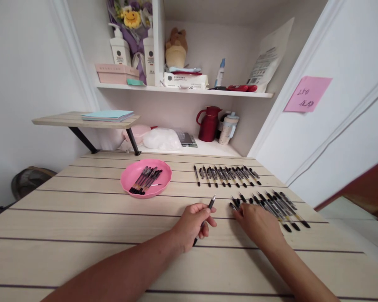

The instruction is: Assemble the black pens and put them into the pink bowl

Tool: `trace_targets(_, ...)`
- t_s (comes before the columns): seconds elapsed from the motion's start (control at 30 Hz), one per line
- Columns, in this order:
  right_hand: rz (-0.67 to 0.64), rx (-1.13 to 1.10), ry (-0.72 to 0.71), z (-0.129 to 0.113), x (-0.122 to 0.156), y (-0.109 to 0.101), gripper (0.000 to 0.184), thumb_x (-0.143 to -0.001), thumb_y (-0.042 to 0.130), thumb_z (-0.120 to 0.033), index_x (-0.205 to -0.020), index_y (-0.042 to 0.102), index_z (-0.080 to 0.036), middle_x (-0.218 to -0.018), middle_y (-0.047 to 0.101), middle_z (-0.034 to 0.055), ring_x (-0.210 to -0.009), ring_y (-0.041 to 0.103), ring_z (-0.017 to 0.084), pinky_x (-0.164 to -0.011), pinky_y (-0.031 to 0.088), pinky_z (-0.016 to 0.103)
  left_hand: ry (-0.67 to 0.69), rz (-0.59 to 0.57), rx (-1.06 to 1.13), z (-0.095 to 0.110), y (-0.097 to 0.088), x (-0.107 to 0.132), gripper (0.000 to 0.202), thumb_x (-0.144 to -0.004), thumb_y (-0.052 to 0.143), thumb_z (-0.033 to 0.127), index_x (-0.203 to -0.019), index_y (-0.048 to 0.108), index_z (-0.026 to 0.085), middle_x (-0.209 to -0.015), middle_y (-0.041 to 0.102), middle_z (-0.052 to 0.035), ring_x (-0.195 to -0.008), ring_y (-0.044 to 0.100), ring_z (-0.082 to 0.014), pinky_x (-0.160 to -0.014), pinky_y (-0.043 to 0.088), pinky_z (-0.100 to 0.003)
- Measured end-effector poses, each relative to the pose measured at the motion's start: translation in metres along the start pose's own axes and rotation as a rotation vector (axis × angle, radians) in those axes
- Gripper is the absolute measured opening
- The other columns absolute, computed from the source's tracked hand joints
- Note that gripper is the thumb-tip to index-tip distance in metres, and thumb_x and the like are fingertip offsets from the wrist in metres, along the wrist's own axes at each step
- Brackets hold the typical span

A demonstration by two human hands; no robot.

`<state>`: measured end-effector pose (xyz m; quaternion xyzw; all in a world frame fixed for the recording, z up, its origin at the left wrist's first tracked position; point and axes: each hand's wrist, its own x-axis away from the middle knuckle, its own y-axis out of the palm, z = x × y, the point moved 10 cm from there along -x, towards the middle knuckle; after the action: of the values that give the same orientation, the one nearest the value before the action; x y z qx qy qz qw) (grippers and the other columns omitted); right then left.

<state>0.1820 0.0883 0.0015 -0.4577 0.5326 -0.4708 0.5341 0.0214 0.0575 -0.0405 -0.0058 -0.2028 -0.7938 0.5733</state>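
My left hand (195, 224) is closed around an uncapped black pen (211, 202), its silver tip pointing up and away. To the right, my right hand (258, 220) is lowered over the left end of the near row of pens (279, 209). Its thumb and fingers pinch what looks like a dark pen cap (232, 206), mostly covered by the fingers. Farther back lies another row of black pens and short caps (222, 176), side by side on the tabletop. Several pens (146, 179) and a thin white stick (156, 185) lie in a pink scalloped plate (126, 184).
The slatted wooden table (113, 260) meets a white shelf unit at the back. A small raised stand (63, 118) holds paper pads (108, 115) at the left. A red jug (208, 126) and a tumbler (228, 129) stand behind. A pink note (308, 94) sticks to the right wall.
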Motion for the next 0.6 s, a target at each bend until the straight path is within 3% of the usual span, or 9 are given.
trace_targets(0.13,0.033,-0.317,0.028,-0.005,0.005,-0.015,0.034,-0.078,0.042,-0.044,-0.056,0.052,-0.02,-0.056,0.059,0.0041,-0.056,0.053,0.018,-0.05,0.028,0.027,0.004,-0.034,-0.017,0.0,0.005,0.001,0.032,-0.072,0.052,0.038,-0.091,0.055,0.012,-0.065,0.058,-0.0008,-0.035,0.04,-0.0022,-0.035,0.02,-0.017)
trace_targets(0.3,-0.057,-1.268,0.078,-0.04,0.012,-0.007,0.035,-0.067,0.054,-0.054,-0.063,0.054,-0.019,-0.054,0.055,-0.0013,-0.049,0.046,0.011,-0.048,0.032,0.024,0.033,-0.069,-0.062,0.002,0.013,0.005,0.026,-0.071,0.053,0.035,-0.086,0.054,0.014,-0.066,0.057,0.0003,-0.035,0.04,-0.002,-0.034,0.021,-0.017)
trace_targets(0.37,-0.031,-1.489,0.172,-0.048,0.016,0.0,0.034,-0.062,0.061,-0.052,-0.063,0.054,-0.018,-0.052,0.053,-0.0024,-0.048,0.045,0.01,-0.048,0.032,0.023,0.044,-0.062,-0.078,0.002,0.013,0.005,0.022,-0.071,0.053,0.034,-0.083,0.052,0.015,-0.064,0.055,0.0018,-0.035,0.041,-0.0021,-0.034,0.022,-0.016)
trace_targets(0.47,0.052,-1.638,0.273,-0.051,0.023,0.005,0.033,-0.061,0.064,-0.047,-0.06,0.053,-0.017,-0.049,0.048,-0.0041,-0.047,0.041,0.009,-0.047,0.03,0.022,0.054,-0.033,-0.064,0.001,0.01,0.005,0.02,-0.07,0.055,0.032,-0.08,0.049,0.016,-0.057,0.051,0.0052,-0.033,0.038,-0.002,-0.034,0.022,-0.016)
trace_targets(0.6,0.069,-1.682,0.282,-0.055,0.028,0.003,0.031,-0.064,0.063,-0.046,-0.062,0.056,-0.015,-0.05,0.048,-0.0037,-0.047,0.039,0.008,-0.048,0.03,0.022,0.044,-0.033,-0.021,-0.002,0.009,0.004,0.02,-0.072,0.054,0.036,-0.075,0.045,0.018,-0.052,0.048,0.0067,-0.03,0.035,-0.0021,-0.032,0.017,-0.017)
